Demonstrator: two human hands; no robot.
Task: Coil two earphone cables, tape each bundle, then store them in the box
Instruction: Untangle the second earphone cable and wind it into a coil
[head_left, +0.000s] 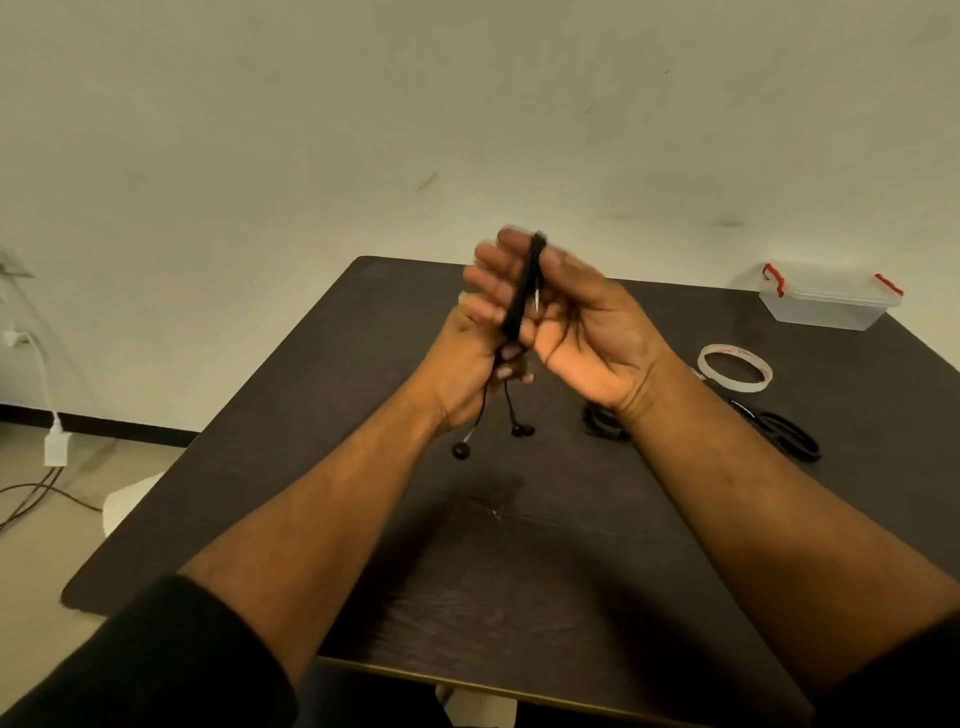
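Both hands raised over table (519, 545), left hand (475, 358) grip pinching coiled earphone cable (522, 291), right hand (587, 332) open against it

Setting: plain indoor room, sparsely furnished, of the office or test-room sort; which of the two cannot be told. Evidence: bare off-white wall (311, 130) with scuff marks, dark skirting strip (93, 423), pale floor (36, 545), white plug adapter (54, 447) with trailing cables at left. Furniture: one dark wood-grain tabletop (519, 571), carrying a clear lidded box (826, 301), tape roll (735, 368) and black scissors (784, 431).
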